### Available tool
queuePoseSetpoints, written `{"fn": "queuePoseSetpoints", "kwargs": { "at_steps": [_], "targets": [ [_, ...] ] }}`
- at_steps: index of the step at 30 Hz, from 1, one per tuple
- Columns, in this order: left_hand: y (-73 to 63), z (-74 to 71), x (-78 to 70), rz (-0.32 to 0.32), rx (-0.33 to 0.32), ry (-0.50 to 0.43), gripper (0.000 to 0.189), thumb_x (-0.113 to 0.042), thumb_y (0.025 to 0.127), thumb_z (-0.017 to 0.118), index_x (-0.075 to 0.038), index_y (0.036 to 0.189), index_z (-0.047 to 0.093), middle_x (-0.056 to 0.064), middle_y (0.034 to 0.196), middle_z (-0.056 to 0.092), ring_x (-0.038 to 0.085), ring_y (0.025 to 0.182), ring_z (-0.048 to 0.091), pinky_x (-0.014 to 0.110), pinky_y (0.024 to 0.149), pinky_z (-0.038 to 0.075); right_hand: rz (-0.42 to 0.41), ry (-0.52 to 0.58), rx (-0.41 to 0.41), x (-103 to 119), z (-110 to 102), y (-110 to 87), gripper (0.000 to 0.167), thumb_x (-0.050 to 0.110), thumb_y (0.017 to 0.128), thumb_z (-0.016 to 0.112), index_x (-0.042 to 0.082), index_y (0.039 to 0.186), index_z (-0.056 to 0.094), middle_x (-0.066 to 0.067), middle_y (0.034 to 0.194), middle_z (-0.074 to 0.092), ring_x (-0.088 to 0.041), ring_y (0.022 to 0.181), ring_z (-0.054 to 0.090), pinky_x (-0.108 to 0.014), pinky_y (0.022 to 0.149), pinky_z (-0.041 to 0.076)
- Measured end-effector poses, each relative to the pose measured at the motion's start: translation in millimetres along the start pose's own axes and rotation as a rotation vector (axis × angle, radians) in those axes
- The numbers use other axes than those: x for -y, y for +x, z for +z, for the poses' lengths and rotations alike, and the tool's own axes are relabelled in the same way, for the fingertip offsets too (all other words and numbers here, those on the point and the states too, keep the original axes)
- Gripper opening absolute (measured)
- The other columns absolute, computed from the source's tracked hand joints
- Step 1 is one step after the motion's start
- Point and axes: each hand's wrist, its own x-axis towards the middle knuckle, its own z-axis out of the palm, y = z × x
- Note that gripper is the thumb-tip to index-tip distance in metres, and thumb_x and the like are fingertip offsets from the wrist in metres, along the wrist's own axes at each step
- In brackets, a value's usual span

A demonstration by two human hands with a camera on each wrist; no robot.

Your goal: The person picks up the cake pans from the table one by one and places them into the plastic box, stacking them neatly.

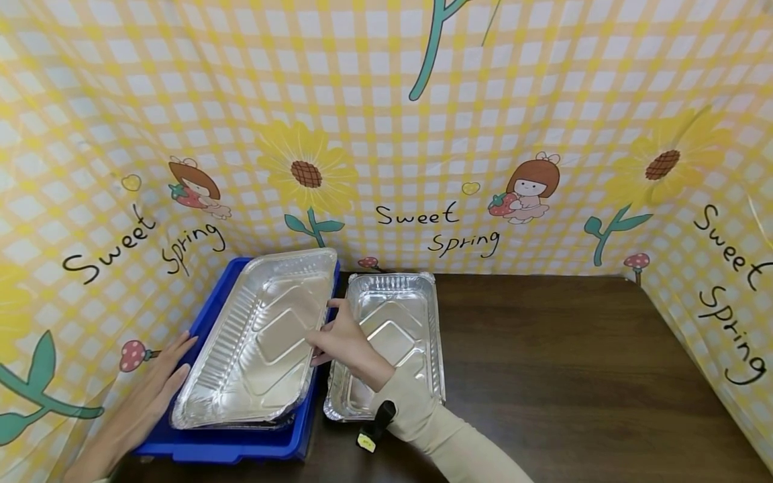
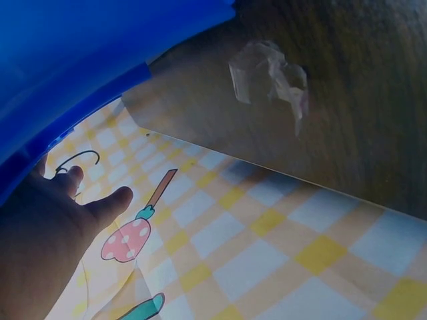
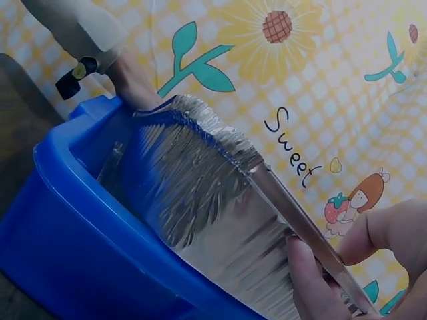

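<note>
Right hand [image 1: 345,340] is pinching one long side of a silver rectangular foil tray [image 1: 260,342], lopsided support possibly risking buckling; left hand [image 1: 143,396] is resting, fingers extended, beside a blue plastic bin [image 1: 241,448].

Checked cloth [image 1: 398,147] behind brown table [image 1: 543,349]

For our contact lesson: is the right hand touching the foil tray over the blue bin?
Touching: the right wrist view shows the right hand pinching the foil tray by its rim.
</note>
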Motion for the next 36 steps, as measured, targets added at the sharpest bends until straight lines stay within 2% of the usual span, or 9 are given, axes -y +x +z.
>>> {"fn": "queuePoseSetpoints", "kwargs": {
  "at_steps": [10, 14, 16, 17, 20, 23, 24, 26, 36],
  "targets": [
    [-0.3, 0.7, 1.3, 0.005, 0.008, 0.003, 0.054, -0.015, 0.115, 0.039, -0.003, 0.167, 0.027, 0.029, 0.172, 0.017, -0.007, 0.152, -0.001, 0.013, 0.113, -0.007, 0.013, -0.011, 0.012, -7, 13, 0.6, 0.080, -0.008, 0.081, 0.064, 0.001, 0.152, 0.031, -0.009, 0.080, 0.061, -0.016, 0.057, 0.061, -0.033, 0.058, 0.061],
    [0.6, 1.6, 1.4, -0.026, 0.028, -0.027, 0.055, -0.017, 0.116, 0.037, -0.003, 0.167, 0.025, 0.030, 0.172, 0.014, 0.020, 0.159, 0.000, 0.038, 0.124, -0.007, 0.012, -0.019, 0.003, -10, 17, 2.2, 0.079, -0.008, 0.080, 0.064, 0.002, 0.153, 0.032, -0.008, 0.077, 0.061, -0.015, 0.056, 0.061, -0.033, 0.057, 0.061],
    [1.3, 1.9, 1.2, -0.029, 0.028, -0.038, 0.055, -0.016, 0.116, 0.037, -0.002, 0.167, 0.024, 0.031, 0.171, 0.013, 0.035, 0.159, 0.002, 0.052, 0.124, -0.007, 0.008, -0.022, -0.001, -12, 18, 3.1, 0.079, -0.008, 0.080, 0.064, 0.001, 0.152, 0.033, -0.009, 0.078, 0.061, -0.015, 0.055, 0.062, -0.033, 0.058, 0.061],
    [1.4, 1.9, 1.0, -0.028, 0.027, -0.039, 0.055, -0.016, 0.116, 0.037, -0.001, 0.167, 0.024, 0.032, 0.171, 0.014, 0.038, 0.159, 0.002, 0.053, 0.124, -0.007, 0.007, -0.024, -0.004, -13, 19, 3.4, 0.079, -0.008, 0.080, 0.064, 0.001, 0.152, 0.033, -0.009, 0.078, 0.061, -0.014, 0.055, 0.062, -0.033, 0.058, 0.061],
    [0.9, 1.7, 0.6, -0.012, 0.017, -0.026, 0.054, -0.015, 0.115, 0.038, -0.001, 0.166, 0.026, 0.032, 0.171, 0.015, 0.020, 0.160, 0.001, 0.037, 0.124, -0.007, 0.004, -0.019, -0.012, -13, 19, 4.0, 0.079, -0.008, 0.080, 0.064, 0.001, 0.153, 0.033, -0.009, 0.080, 0.061, -0.015, 0.056, 0.062, -0.033, 0.058, 0.061],
    [0.0, 0.9, 0.9, 0.006, 0.009, -0.012, 0.054, -0.014, 0.115, 0.038, 0.000, 0.166, 0.028, 0.031, 0.171, 0.017, -0.005, 0.153, 0.000, 0.016, 0.115, -0.007, 0.008, -0.024, -0.016, -13, 19, 4.7, 0.080, -0.009, 0.080, 0.064, 0.001, 0.153, 0.033, -0.008, 0.082, 0.060, -0.015, 0.056, 0.062, -0.032, 0.058, 0.061],
    [0.0, 0.5, 0.9, 0.010, 0.008, -0.010, 0.054, -0.014, 0.115, 0.039, 0.000, 0.166, 0.028, 0.031, 0.171, 0.017, -0.010, 0.150, -0.001, 0.014, 0.113, -0.007, 0.007, -0.028, -0.015, -13, 19, 5.0, 0.080, -0.009, 0.080, 0.064, 0.000, 0.154, 0.032, -0.008, 0.082, 0.060, -0.015, 0.057, 0.062, -0.032, 0.058, 0.061],
    [0.2, 0.1, 1.3, 0.016, 0.007, -0.006, 0.054, -0.013, 0.115, 0.039, 0.000, 0.166, 0.028, 0.032, 0.171, 0.017, -0.013, 0.149, -0.001, 0.013, 0.113, -0.007, 0.010, -0.038, -0.016, -14, 20, 5.9, 0.081, -0.009, 0.081, 0.064, 0.001, 0.154, 0.032, -0.008, 0.083, 0.060, -0.015, 0.057, 0.062, -0.032, 0.058, 0.061],
    [1.5, 0.3, 3.3, 0.006, 0.014, -0.007, 0.054, -0.014, 0.115, 0.039, -0.001, 0.166, 0.027, 0.032, 0.171, 0.016, -0.013, 0.149, -0.002, 0.013, 0.113, -0.008, 0.032, -0.032, 0.012, -18, 20, 10.2, 0.084, -0.014, 0.081, 0.062, -0.002, 0.158, 0.031, -0.009, 0.086, 0.060, -0.017, 0.061, 0.064, -0.034, 0.063, 0.063]
  ]
}}
